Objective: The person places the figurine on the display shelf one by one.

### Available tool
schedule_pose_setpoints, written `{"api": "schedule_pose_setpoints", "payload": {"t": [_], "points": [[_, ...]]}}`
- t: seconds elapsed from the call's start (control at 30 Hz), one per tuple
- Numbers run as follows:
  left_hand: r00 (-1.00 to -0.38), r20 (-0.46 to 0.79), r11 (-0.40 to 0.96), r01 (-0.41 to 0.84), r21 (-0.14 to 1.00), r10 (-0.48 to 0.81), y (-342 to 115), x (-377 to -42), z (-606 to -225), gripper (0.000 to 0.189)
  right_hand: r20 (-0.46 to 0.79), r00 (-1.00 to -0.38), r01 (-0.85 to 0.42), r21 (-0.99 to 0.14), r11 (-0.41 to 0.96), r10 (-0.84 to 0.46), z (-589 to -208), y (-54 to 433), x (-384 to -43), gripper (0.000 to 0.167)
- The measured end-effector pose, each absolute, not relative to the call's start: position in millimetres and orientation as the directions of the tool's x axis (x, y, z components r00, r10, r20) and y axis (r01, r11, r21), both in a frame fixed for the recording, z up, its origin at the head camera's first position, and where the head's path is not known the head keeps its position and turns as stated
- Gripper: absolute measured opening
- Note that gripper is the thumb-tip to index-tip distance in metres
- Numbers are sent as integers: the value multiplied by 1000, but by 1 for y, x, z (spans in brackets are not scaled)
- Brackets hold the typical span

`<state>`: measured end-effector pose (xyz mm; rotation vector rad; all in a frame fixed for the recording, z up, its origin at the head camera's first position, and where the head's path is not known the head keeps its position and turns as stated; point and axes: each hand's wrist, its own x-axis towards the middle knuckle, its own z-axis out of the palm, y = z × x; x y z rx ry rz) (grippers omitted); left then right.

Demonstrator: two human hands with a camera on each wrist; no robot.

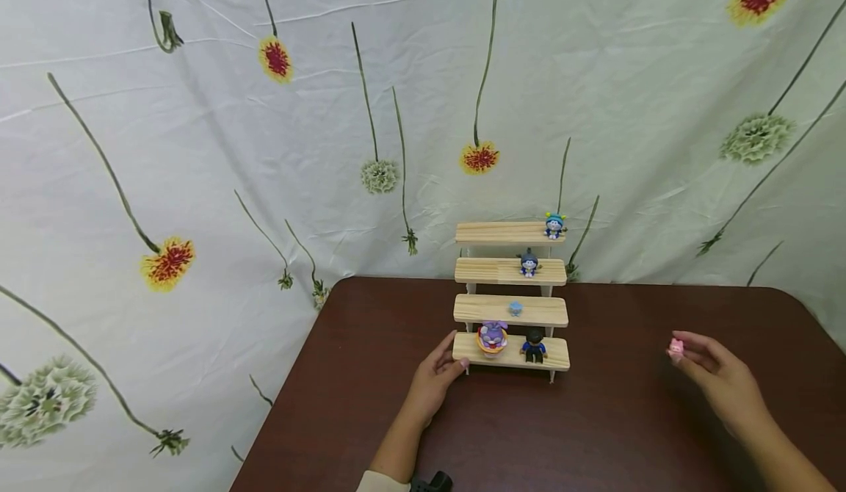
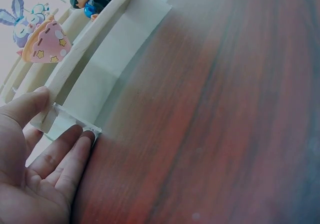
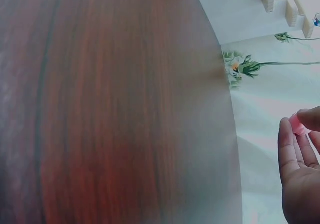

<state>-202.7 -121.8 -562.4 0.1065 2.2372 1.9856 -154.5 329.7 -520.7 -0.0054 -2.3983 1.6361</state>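
Observation:
My left hand (image 1: pixel 436 374) holds the left end of a four-step wooden display stand (image 1: pixel 510 233), thumb on the bottom board and fingers at its clear side support (image 2: pixel 75 119). Out to the right, my right hand (image 1: pixel 723 382) pinches a small pink figurine (image 1: pixel 675 348) between thumb and fingers, above the table. On the bottom step are a purple rabbit figure in a cup (image 1: pixel 492 338) and a dark-haired toy figure in blue (image 1: pixel 533 346). A tiny light-blue figure (image 1: pixel 515 308) stands one step up. Higher are a grey-hatted figure (image 1: pixel 529 263) and a blue-hatted figure (image 1: pixel 554 226).
The stand and both hands are over a dark brown wooden table (image 1: pixel 615 433) with rounded back corners. Behind it hangs a pale cloth (image 1: pixel 317 110) printed with flowers and long stems. A black band (image 1: pixel 432 482) is on my left wrist.

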Motion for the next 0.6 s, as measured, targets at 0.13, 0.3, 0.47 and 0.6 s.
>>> {"api": "schedule_pose_setpoints", "payload": {"t": [0.13, 0.3, 0.47, 0.6], "points": [[-987, -71, 129, -52, 990, 148, -122, -202, -562, 71, 201, -970, -142, -924, 355, 135, -519, 327, -158, 35], [-986, -69, 123, -51, 991, 150, -121, -202, -562, 71, 235, -966, -191, -932, 307, 112, -515, 322, -160, 35], [-986, -66, 125, -47, 991, 152, -121, -202, -562, 71, 232, -967, -190, -933, 305, 106, -510, 314, -162, 33], [-987, -63, 124, -45, 991, 147, -121, -202, -562, 71, 224, -970, -180, -926, 331, 98, -505, 309, -165, 33]]}}
